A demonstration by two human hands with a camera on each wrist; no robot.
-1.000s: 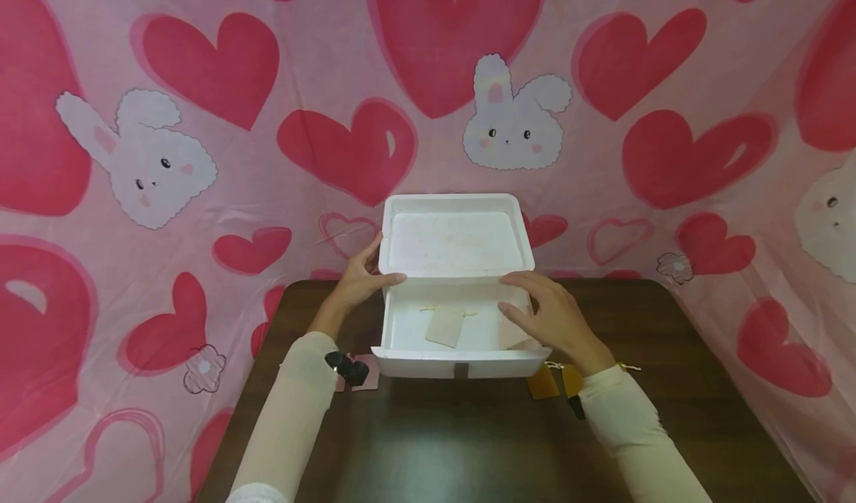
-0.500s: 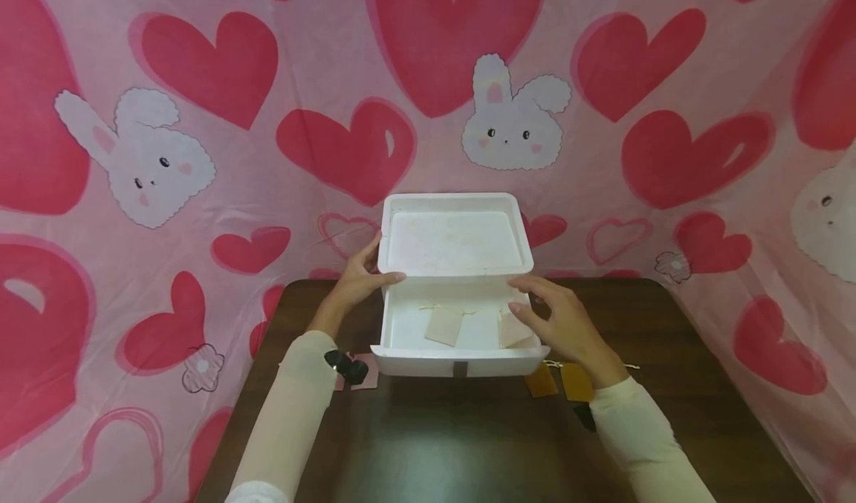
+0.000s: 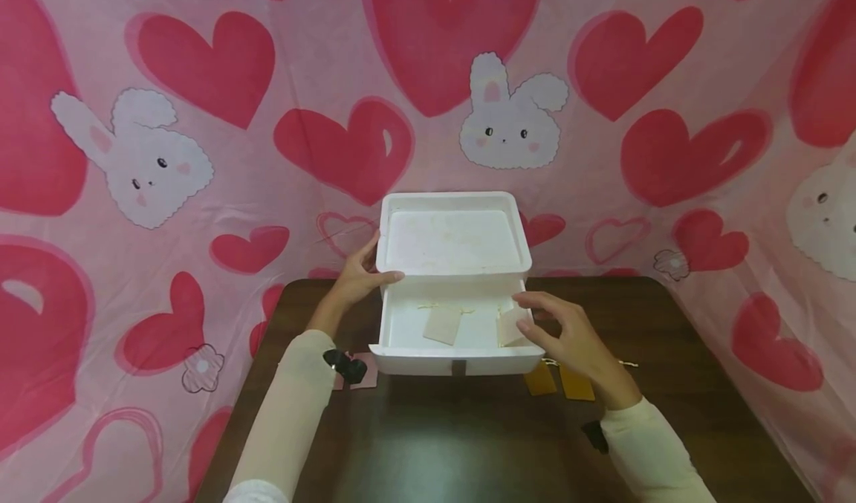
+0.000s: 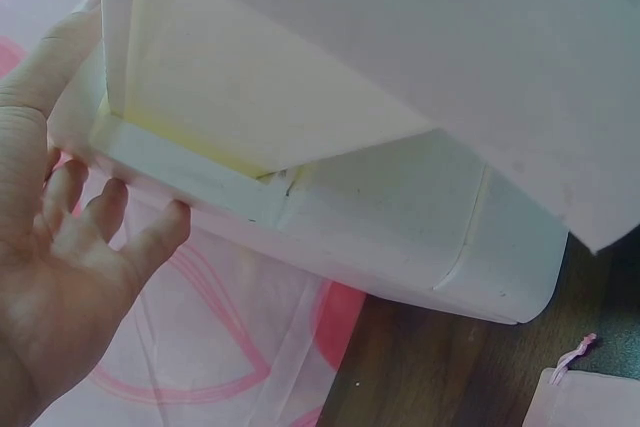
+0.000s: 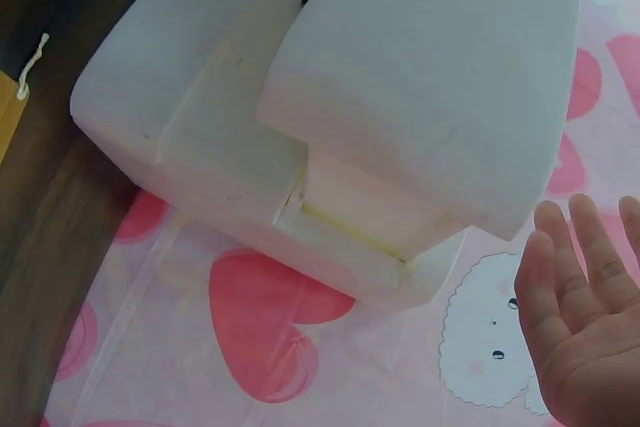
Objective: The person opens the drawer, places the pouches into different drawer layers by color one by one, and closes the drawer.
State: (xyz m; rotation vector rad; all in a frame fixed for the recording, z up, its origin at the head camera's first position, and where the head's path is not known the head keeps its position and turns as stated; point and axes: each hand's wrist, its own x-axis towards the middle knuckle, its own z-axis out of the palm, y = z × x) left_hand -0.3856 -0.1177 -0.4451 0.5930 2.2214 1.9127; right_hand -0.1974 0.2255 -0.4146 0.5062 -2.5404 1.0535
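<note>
Head view: the white foam box point(image 3: 455, 295) sits at the table's point(image 3: 428, 443) twelve o'clock edge, lid up. The left hand point(image 3: 357, 280) grips the lid's nine o'clock corner, thumb curled over the rim. The right hand point(image 3: 568, 336) hovers at three o'clock, fingers spread, holding nothing.

Bright, even light; glare on the dark table point(image 3: 428, 451); soft, washed-out wrist views.

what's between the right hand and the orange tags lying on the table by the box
Nothing visible. The orange tags lie flat on the dark table just in front of the white foam box. The right hand hovers open directly above them, and the left hand holds the raised lid.
</note>
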